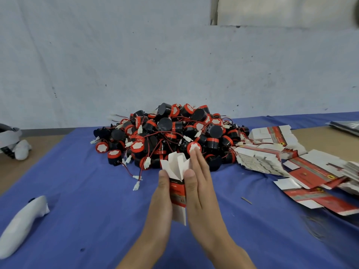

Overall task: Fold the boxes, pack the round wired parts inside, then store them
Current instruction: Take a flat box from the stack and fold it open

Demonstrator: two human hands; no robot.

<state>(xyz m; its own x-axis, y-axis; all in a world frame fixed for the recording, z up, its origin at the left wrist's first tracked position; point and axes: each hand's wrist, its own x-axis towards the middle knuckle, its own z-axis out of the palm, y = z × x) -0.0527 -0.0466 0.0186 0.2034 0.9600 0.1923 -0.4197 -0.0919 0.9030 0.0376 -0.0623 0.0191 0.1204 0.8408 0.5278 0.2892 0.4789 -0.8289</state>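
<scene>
A small red and white carton (177, 183) stands between my palms above the blue cloth, its white top flaps spread open. My left hand (162, 202) presses its left side with straight fingers. My right hand (202, 187) lies flat against its right side, fingers straight and reaching up past the flaps. Behind the carton sits a big heap of round black parts with red caps, red and black wires and white plugs (171, 133). Flat unfolded cartons (287, 162) lie fanned out at the right.
A blue cloth (87, 200) covers the table, with bare brown table at both sides. A white controller (23, 224) lies at the lower left, a white headset (11, 140) at the far left. A wall stands just behind the heap.
</scene>
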